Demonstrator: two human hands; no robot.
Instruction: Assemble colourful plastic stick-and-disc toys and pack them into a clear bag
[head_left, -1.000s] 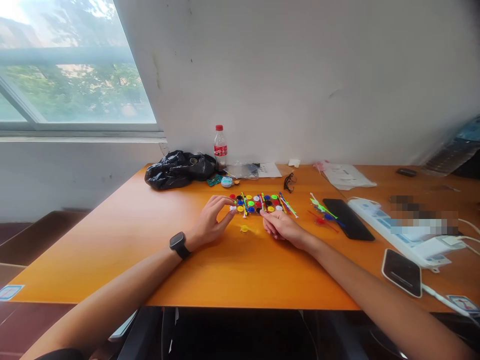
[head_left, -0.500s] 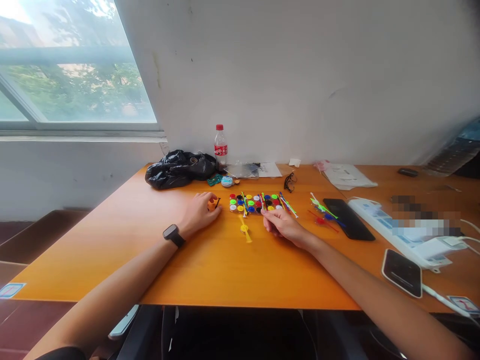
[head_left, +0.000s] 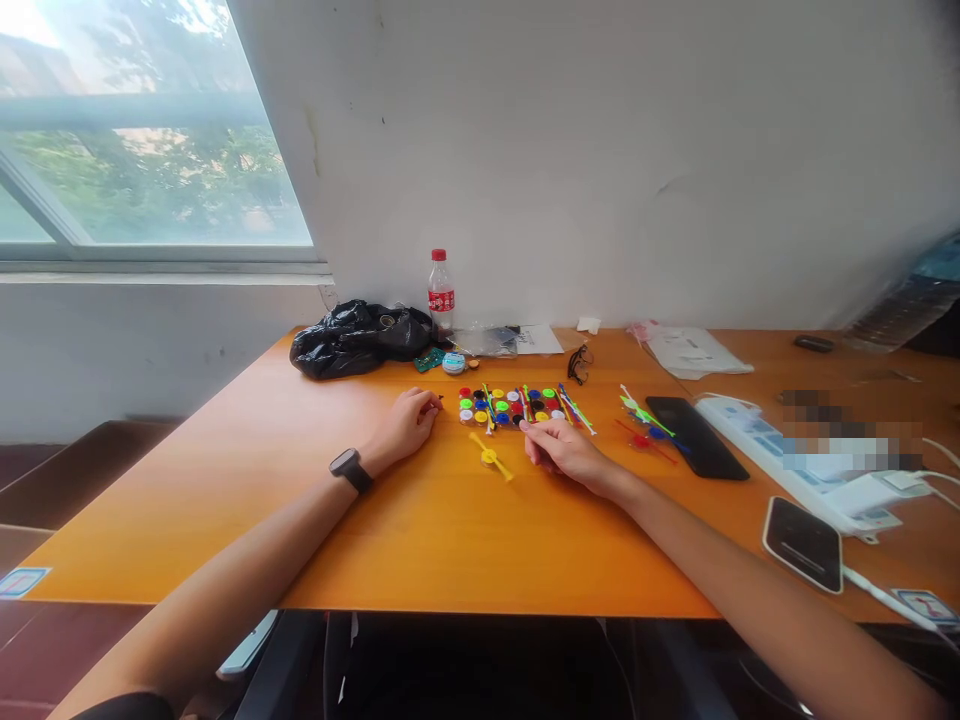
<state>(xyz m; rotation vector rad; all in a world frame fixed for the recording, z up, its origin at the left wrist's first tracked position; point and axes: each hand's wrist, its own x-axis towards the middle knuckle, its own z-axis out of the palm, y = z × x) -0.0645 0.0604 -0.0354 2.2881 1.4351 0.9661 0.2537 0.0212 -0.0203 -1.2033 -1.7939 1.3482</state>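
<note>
My left hand [head_left: 407, 425], with a dark watch [head_left: 346, 466] on its wrist, is closed on the table. A small dark tip pokes out by its fingertips; the rest of what it holds is hidden. To the right lies a yellow two-bladed spinner [head_left: 489, 458] with a round hub, apart from both hands. My right hand [head_left: 555, 446] is closed, thumb against the curled fingers; whether anything is inside is hidden. Just beyond it are rows of coloured round discs [head_left: 499, 407] with thin coloured sticks [head_left: 576, 408] lying across and beside them.
More coloured blades [head_left: 646, 415] lie right, beside a black phone [head_left: 696, 438], a white power strip [head_left: 795, 470] and another phone [head_left: 804, 545] on a cable. Along the wall are a black plastic bag [head_left: 360, 338], a cola bottle [head_left: 442, 295], a round tin [head_left: 454, 363] and black glasses [head_left: 578, 365].
The yellow spinner's blades point at a different angle. My left fingers have drawn in, covering an orange piece that showed under them. My right hand has barely moved.
</note>
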